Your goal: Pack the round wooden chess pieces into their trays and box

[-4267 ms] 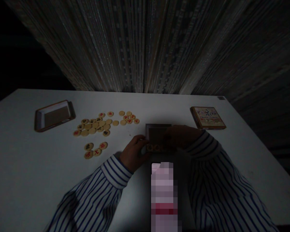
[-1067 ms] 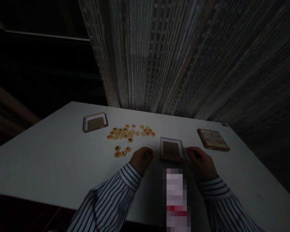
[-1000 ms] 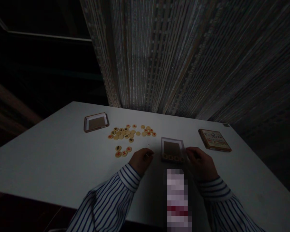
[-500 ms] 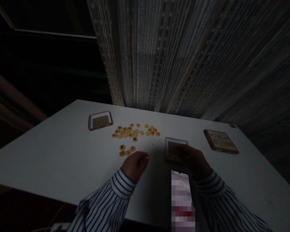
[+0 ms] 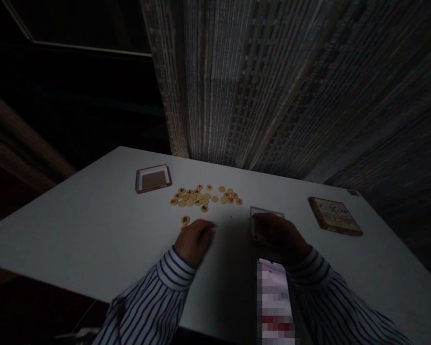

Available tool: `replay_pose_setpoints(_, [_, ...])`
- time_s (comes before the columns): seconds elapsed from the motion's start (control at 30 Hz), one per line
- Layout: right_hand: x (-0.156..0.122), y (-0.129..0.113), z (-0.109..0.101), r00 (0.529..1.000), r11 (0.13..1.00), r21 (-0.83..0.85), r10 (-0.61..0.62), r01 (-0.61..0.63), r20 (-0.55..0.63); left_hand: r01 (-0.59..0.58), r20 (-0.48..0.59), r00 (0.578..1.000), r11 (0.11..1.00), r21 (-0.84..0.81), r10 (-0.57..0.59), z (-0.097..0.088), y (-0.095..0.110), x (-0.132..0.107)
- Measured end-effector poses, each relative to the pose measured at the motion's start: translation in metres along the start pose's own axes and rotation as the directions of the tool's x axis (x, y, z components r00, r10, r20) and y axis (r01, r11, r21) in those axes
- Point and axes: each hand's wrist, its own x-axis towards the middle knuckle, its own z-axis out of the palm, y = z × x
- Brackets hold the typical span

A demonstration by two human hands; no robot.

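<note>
My left hand [image 5: 194, 239] rests on the white table [image 5: 93, 230] over a small group of round game pieces [image 5: 185, 220], its fingers curled down on them. What it grips is hidden. My right hand [image 5: 277, 235] lies over a small open box [image 5: 266, 212], fingers bent into it, covering the pieces inside. A loose spread of several cream discs [image 5: 204, 195] with red and black marks lies beyond my left hand. Both sleeves are white with blue stripes.
An empty brown tray [image 5: 153, 178] stands at the back left. A printed box lid [image 5: 334, 215] lies at the right. A phone-like object [image 5: 275, 302] lies near the front edge. A ribbed curtain [image 5: 273, 86] hangs behind the table. The light is dim.
My left hand has moved left from beside the box onto the small group of discs. My right hand has slid from the box's right side over its top. The camera has turned.
</note>
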Motion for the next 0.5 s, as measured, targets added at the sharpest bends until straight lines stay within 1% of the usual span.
replay_pose_setpoints(0.17, [0.007, -0.001, 0.004, 0.994, 0.994, -0.029, -0.105, 0.104, -0.042, 0.052, -0.036, 0.998, 0.999, 0.003, -0.052, -0.008, -0.008, 0.006])
replay_pose_setpoints(0.3, [0.012, -0.003, 0.006, 0.989, 0.99, -0.06, -0.134, 0.131, -0.06, 0.12, -0.038, 0.992, 0.992, -0.033, -0.121, -0.016, -0.013, 0.01])
replay_pose_setpoints(0.4, [0.015, -0.005, 0.006, 0.993, 0.989, -0.097, -0.118, 0.115, -0.025, 0.153, -0.069, 0.985, 0.987, -0.047, -0.156, -0.023, -0.018, 0.014])
replay_pose_setpoints(0.5, [0.018, -0.009, 0.004, 0.995, 0.987, -0.135, -0.084, 0.091, 0.055, 0.181, -0.125, 0.975, 0.983, -0.031, -0.183, -0.03, -0.021, 0.02])
